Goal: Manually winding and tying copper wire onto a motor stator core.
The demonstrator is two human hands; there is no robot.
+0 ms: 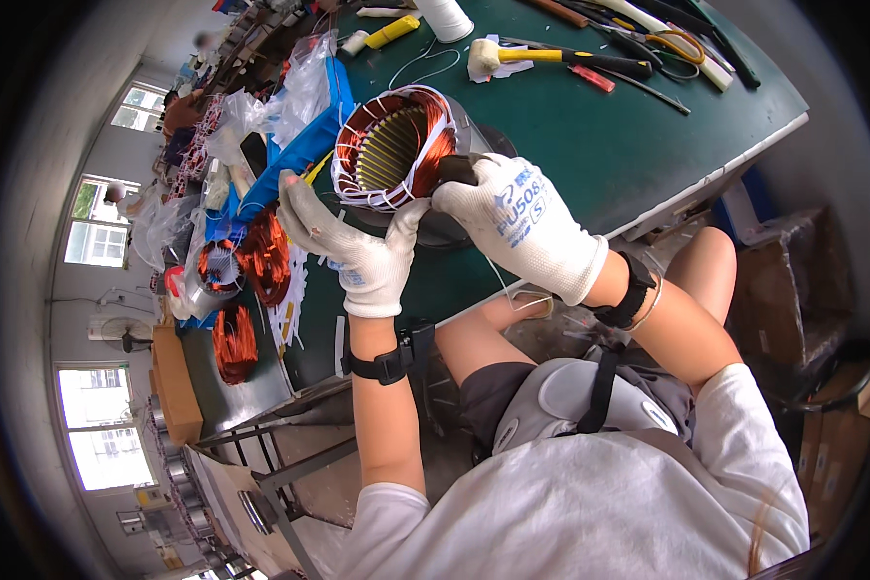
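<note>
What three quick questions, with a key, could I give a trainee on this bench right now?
1. Multiple choice: the piece held in the right hand is A) red, B) black, C) white.
2. True or false: the mallet lies on the green tabletop.
3. Short answer: which hand is open beside the copper-wound stator?

Key: 1. B; 2. True; 3. The left hand.
</note>
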